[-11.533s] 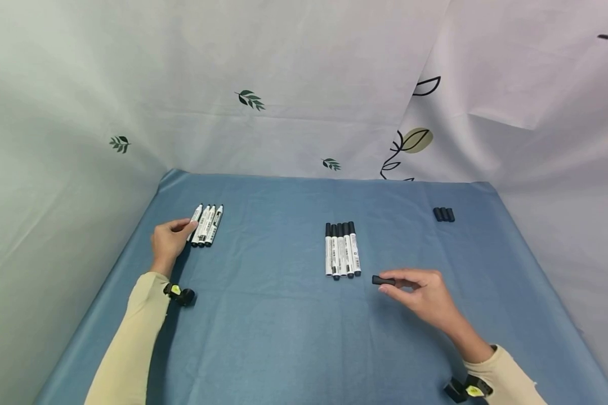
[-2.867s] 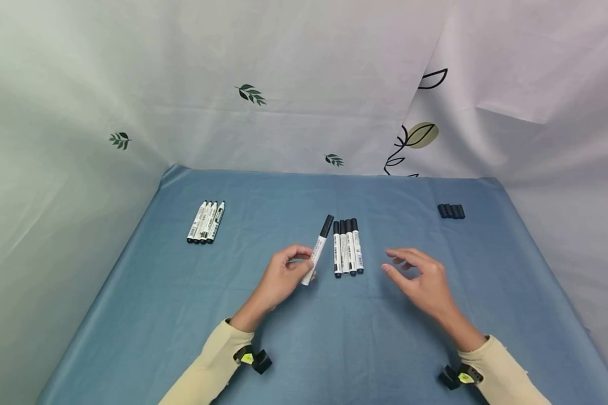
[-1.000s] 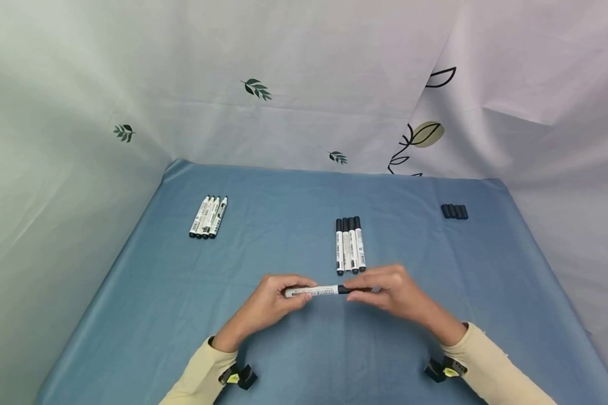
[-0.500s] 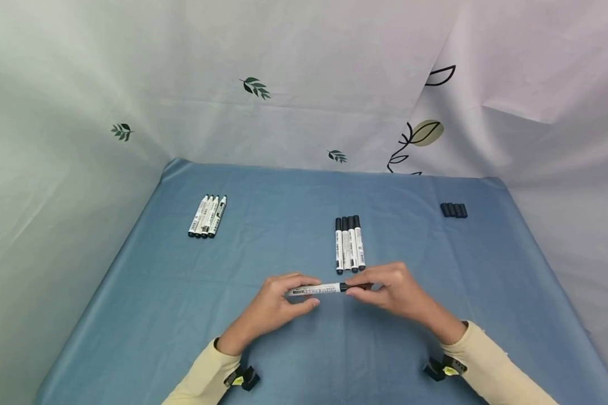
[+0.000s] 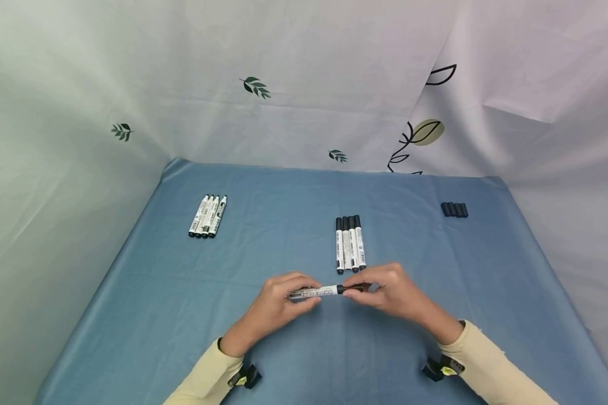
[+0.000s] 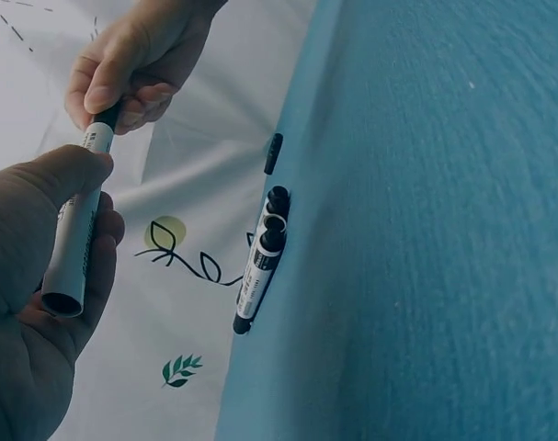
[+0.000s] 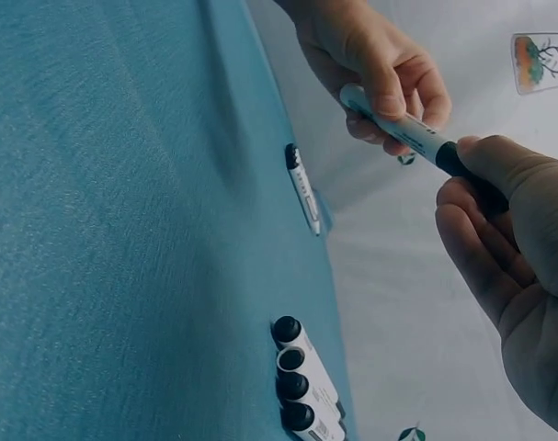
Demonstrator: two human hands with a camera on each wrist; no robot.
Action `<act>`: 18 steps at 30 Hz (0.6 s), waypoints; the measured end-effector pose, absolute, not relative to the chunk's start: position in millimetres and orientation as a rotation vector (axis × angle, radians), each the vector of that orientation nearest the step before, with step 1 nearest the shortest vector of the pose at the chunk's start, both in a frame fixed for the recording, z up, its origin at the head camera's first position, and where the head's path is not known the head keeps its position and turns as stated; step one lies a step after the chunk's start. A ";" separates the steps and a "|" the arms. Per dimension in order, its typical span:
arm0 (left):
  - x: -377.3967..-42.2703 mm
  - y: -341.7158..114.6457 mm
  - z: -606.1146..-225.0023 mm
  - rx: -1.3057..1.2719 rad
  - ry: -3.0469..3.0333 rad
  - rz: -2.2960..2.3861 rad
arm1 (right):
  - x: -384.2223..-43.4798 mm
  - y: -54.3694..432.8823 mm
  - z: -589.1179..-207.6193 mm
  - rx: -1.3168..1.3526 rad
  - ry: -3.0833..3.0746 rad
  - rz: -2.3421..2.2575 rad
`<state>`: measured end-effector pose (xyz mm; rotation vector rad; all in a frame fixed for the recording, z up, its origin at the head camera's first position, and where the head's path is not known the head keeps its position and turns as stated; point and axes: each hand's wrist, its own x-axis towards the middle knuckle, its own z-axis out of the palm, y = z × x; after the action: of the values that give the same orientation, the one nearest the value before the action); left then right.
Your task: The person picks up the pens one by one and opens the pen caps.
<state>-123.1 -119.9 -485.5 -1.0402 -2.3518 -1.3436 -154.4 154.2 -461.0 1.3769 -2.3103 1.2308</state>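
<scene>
A white whiteboard marker [image 5: 326,291] lies level above the cloth between both hands, its black cap pointing right. My left hand [image 5: 272,306] grips the white barrel with thumb and fingers. The right hand [image 5: 397,292] pinches the black cap [image 7: 455,162], which sits on the marker with no gap showing. Just beyond the hands, several capped markers [image 5: 353,247] lie side by side with caps away from me. At the far left is a row of uncapped markers [image 5: 214,218], tips pointing away. Several loose black caps [image 5: 454,210] are lined up at the far right.
A blue cloth [image 5: 273,225] covers the table. White curtains [image 5: 304,129] with leaf prints rise along its back and sides. Each wrist wears a strapped black camera [image 5: 252,376].
Earlier, the left hand was at the left row and the right held a loose cap. Since then the left took a middle marker, and both hands grasped it. Lately the left fingers shifted on the barrel.
</scene>
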 end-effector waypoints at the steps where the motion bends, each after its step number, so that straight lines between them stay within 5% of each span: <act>1: -123.4 -119.9 -485.9 -1.044 -2.351 -1.342 | -154.7 154.1 -461.0 1.380 -2.309 1.229; 18: -124.2 -122.1 -489.2 -0.925 -2.475 -1.620 | -157.3 152.2 -461.4 1.493 -2.201 1.194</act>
<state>-124.2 -122.1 -489.2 -0.9250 -2.4749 -1.6200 -157.3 152.2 -461.4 1.4926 -2.2013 1.1938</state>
